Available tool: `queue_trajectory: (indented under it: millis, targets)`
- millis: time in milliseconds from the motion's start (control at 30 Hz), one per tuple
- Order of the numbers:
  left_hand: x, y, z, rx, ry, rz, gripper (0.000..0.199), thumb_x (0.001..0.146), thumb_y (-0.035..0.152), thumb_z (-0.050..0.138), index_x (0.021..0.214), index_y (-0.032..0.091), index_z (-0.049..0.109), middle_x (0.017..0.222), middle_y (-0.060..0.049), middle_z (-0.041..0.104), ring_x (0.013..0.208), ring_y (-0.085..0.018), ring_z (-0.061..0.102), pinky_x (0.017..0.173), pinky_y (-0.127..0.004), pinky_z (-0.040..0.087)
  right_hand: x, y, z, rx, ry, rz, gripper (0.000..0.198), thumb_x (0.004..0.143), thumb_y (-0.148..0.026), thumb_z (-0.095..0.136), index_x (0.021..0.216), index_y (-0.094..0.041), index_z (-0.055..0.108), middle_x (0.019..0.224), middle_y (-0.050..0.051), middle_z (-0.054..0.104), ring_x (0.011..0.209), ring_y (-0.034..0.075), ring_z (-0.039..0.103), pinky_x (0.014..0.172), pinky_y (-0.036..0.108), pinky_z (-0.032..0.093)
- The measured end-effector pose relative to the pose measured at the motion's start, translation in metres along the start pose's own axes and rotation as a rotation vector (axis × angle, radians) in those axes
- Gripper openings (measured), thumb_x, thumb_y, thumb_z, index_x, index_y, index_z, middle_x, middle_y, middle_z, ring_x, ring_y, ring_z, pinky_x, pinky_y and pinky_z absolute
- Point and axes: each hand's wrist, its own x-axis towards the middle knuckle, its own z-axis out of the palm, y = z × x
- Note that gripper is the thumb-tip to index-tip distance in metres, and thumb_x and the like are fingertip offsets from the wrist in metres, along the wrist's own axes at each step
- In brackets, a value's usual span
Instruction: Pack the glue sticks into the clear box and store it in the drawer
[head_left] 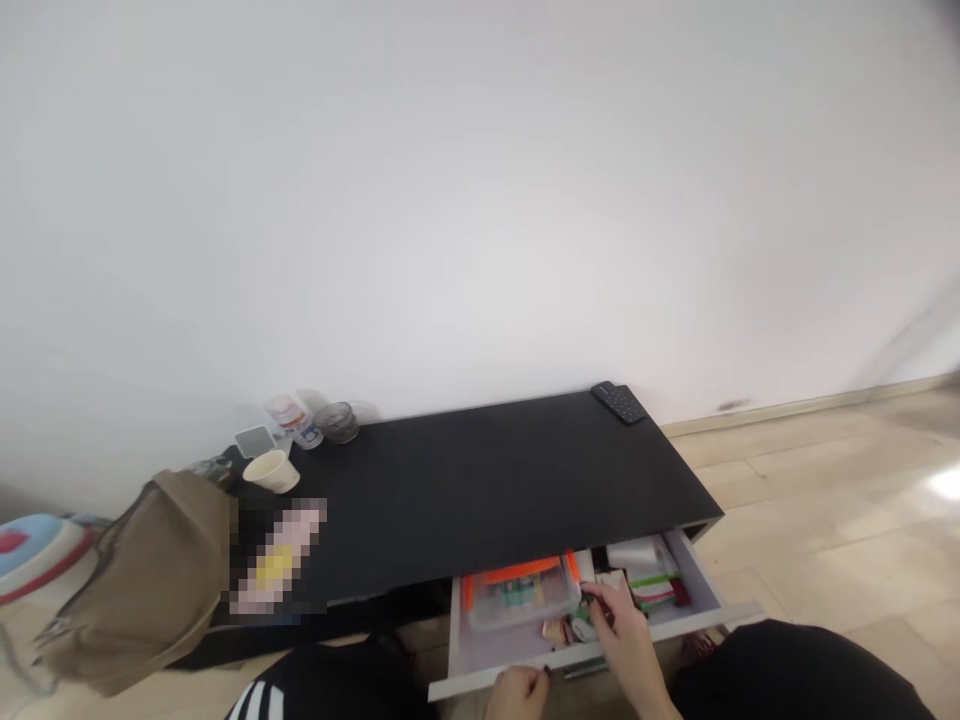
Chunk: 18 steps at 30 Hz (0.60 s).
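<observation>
1. We see the drawer (487, 655) pulled out from the near side of the black worktop (487, 480), towards its right end; our forearms cross in front of it, and its front board is partly covered.
2. Our right hand (624, 632) reaches over the drawer's front board into it. Thumb and forefinger come close together by the right end of a clear container; we cannot tell whether they pinch anything.
3. Our left hand (517, 692) is at the drawer's front board, fingers curled in. The bottom edge of the view cuts it off, and we cannot tell whether it grips the board.
4. The clear container (517, 597) with an orange rim lies in the drawer's left and middle part. Greenish contents show blurrily through it.
5. Small packets (581, 628) lie just in front of the container inside the drawer, partly hidden by our right hand; their print is unreadable. A green-and-pink packet (654, 590) lies in the drawer's right part.
6. Beyond the drawer, at the worktop's far right corner, we see a dark keypad (619, 402).
7. Well left of the drawer stand a pale cup (274, 472), a white bottle (304, 430) and a glass bowl (337, 422). Nearer the drawer, pixelation masks a pink and yellow item (277, 565), beside a brown bag (161, 570).
</observation>
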Motion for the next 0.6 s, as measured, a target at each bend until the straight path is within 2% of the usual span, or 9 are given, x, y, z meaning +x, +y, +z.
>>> queue_trajectory:
  millis: [133,267,400,500,533,600]
  targets:
    - [0.019,0.007,-0.011,-0.070,0.066,0.034,0.040,0.089,0.025,0.044,0.058,0.014,0.068,0.056,-0.003,0.060,0.063,-0.017,0.055,0.058,-0.028,0.025,-0.006,-0.005,0.007,0.122,-0.062,0.020,0.032,0.086,-0.038,0.052,0.100,-0.020,0.075,0.091,0.009,0.075,0.076,0.021,0.070,0.071,0.028,0.055]
    - [0.037,0.019,-0.028,-0.137,0.099,0.074,0.037,0.089,0.028,0.043,0.071,0.015,0.073,0.067,-0.005,0.068,0.070,-0.018,0.060,0.062,-0.026,0.032,-0.011,-0.007,0.013,0.175,-0.148,0.045,0.031,0.084,-0.042,0.055,0.095,-0.021,0.075,0.089,0.008,0.075,0.076,0.022,0.070,0.072,0.028,0.054]
    - [0.054,0.029,-0.039,-0.160,0.125,0.119,0.030,0.088,0.023,0.044,0.089,0.017,0.073,0.091,-0.007,0.074,0.089,-0.019,0.065,0.078,-0.025,0.041,-0.012,-0.002,0.019,0.196,-0.271,0.091,0.038,0.085,-0.046,0.050,0.099,-0.019,0.073,0.085,0.009,0.074,0.073,0.022,0.069,0.071,0.030,0.053]
    - [0.062,0.034,-0.046,-0.171,0.148,0.098,0.034,0.084,0.016,0.047,0.112,0.017,0.066,0.117,-0.009,0.069,0.109,-0.017,0.062,0.092,-0.023,0.040,-0.011,-0.001,0.021,0.143,-0.332,0.119,0.040,0.083,-0.045,0.048,0.099,-0.018,0.073,0.089,0.011,0.075,0.079,0.023,0.069,0.075,0.032,0.052]
    - [0.062,0.036,-0.050,-0.145,0.148,0.078,0.035,0.083,0.015,0.048,0.114,0.015,0.065,0.120,-0.011,0.067,0.112,-0.018,0.061,0.093,-0.024,0.040,-0.011,-0.002,0.020,0.115,-0.363,0.122,0.039,0.081,-0.043,0.049,0.099,-0.018,0.073,0.089,0.011,0.075,0.080,0.024,0.069,0.076,0.032,0.052]
    - [0.057,0.038,-0.058,-0.094,0.087,0.070,0.031,0.081,0.015,0.052,0.108,0.014,0.066,0.114,-0.011,0.069,0.108,-0.020,0.062,0.091,-0.027,0.041,-0.011,-0.009,0.016,0.083,-0.456,0.117,0.035,0.078,-0.039,0.054,0.098,-0.019,0.074,0.090,0.010,0.074,0.082,0.024,0.069,0.077,0.032,0.050]
